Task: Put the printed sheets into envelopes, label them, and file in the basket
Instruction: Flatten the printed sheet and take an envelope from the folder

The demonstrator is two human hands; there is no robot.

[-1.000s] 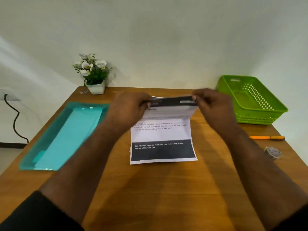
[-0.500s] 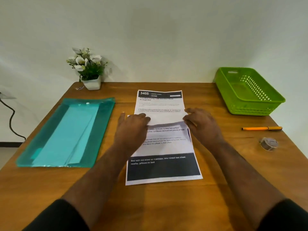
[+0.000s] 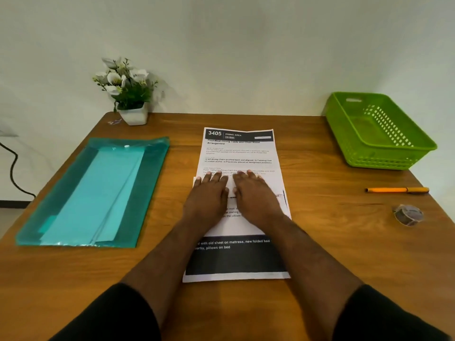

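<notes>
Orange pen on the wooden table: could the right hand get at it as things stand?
Probably yes. The orange pen lies alone on bare wood, right of the right hand, which presses flat on the printed sheets and holds nothing.

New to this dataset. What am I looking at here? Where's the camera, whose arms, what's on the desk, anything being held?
No robot: this is a person filmed by one wide-angle camera on their own head, looking forward and down, so the arms enter from the bottom edge. It is the only view.

Both hands lie flat, side by side, on the printed sheets in the middle of the wooden table: left hand, right hand. Fingers are straight and pressing on the paper, so nothing is gripped. At least two sheets overlap there.

On the person's left lies a teal plastic folder with lighter teal envelopes inside. At the far right stands the green basket, with nothing visible in it. Near the right edge lie an orange pen and a small tape roll. A potted plant stands at the far left corner.
</notes>
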